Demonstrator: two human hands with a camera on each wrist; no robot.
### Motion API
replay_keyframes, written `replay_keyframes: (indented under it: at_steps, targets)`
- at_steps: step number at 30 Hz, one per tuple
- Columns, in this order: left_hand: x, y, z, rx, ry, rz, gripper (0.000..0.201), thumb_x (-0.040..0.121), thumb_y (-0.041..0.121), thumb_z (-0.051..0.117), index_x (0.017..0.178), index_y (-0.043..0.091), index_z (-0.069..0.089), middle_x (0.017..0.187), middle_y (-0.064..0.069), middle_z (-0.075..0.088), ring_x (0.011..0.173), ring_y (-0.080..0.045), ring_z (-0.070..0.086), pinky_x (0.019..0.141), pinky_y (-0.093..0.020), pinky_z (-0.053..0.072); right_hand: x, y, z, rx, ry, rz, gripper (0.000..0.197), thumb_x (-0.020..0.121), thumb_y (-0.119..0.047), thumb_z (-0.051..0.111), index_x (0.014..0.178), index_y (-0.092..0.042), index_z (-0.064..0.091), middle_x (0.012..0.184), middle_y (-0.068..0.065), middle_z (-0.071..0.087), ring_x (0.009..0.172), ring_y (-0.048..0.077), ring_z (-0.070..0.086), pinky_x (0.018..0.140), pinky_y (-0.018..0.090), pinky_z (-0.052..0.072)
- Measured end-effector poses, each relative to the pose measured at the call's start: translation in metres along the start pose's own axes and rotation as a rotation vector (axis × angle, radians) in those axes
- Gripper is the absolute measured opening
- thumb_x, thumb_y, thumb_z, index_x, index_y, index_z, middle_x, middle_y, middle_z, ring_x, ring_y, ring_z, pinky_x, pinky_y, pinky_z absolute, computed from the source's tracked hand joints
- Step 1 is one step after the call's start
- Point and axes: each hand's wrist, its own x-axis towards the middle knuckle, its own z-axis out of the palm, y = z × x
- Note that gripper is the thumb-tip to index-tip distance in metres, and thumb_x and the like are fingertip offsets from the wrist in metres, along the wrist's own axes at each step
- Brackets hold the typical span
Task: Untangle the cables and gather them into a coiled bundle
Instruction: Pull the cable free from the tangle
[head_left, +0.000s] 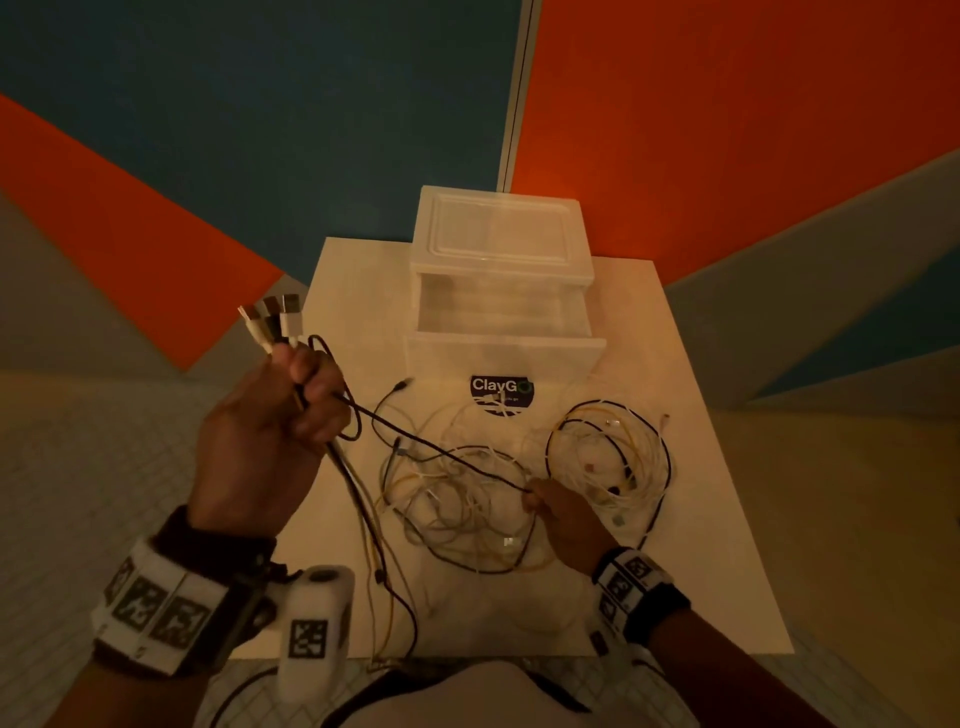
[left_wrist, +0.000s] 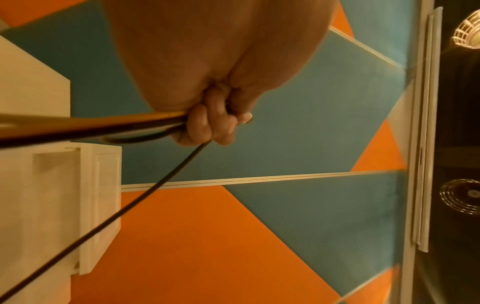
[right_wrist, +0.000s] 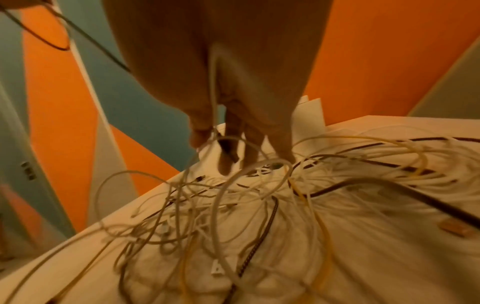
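Note:
My left hand (head_left: 283, 415) is raised over the table's left side and grips a bunch of cables (head_left: 363, 499); their USB plugs (head_left: 270, 317) stick up above the fist. In the left wrist view the curled fingers (left_wrist: 207, 125) clamp those cables (left_wrist: 91, 125). A black cable (head_left: 441, 452) runs taut from this fist down to my right hand (head_left: 563, 514). The right hand is low over the tangled pile of white, yellow and black cables (head_left: 457, 499) and pinches the black cable at its fingertips. A white cable (right_wrist: 214, 86) also runs through the right hand's fingers (right_wrist: 226, 162).
A loosely coiled heap of cables (head_left: 608, 457) lies at the right of the white table (head_left: 727, 545). A translucent plastic drawer box (head_left: 504, 280) with its drawer pulled out stands at the back. Orange and blue walls surround the table.

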Motion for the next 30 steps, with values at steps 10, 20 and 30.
replay_keyframes:
  at_steps: [10, 20, 30]
  targets:
    - [-0.006, -0.009, -0.010, 0.280, -0.027, -0.050, 0.030, 0.104, 0.024, 0.026, 0.081, 0.015, 0.043, 0.087, -0.011, 0.057, 0.052, -0.011, 0.029, 0.052, -0.025, 0.031, -0.044, -0.087, -0.066, 0.325, 0.190, -0.238, 0.022, 0.099, -0.021, 0.044, 0.092, -0.014, 0.063, 0.091, -0.003, 0.060, 0.084, 0.011, 0.056, 0.077, 0.020, 0.043]
    - [-0.012, -0.004, -0.022, 0.528, -0.050, -0.065, 0.036, 0.104, 0.022, 0.028, 0.077, 0.012, 0.049, 0.063, -0.023, 0.045, 0.045, -0.017, 0.030, 0.052, -0.022, 0.039, -0.173, 0.092, -0.065, 0.567, 0.233, 0.927, 0.048, 0.087, -0.004, 0.056, 0.133, 0.008, 0.046, 0.061, 0.003, 0.072, 0.049, 0.009, 0.066, 0.041, 0.020, 0.051]
    - [-0.028, -0.031, 0.016, 0.101, -0.208, -0.221, 0.031, 0.103, 0.020, 0.025, 0.079, 0.012, 0.044, 0.065, -0.005, 0.039, 0.050, -0.009, 0.026, 0.049, -0.024, 0.026, -0.143, -0.036, -0.042, 0.130, 0.060, 0.148, 0.058, 0.074, -0.081, 0.047, 0.115, -0.040, 0.054, 0.108, -0.015, 0.057, 0.082, 0.004, 0.060, 0.074, 0.027, 0.053]
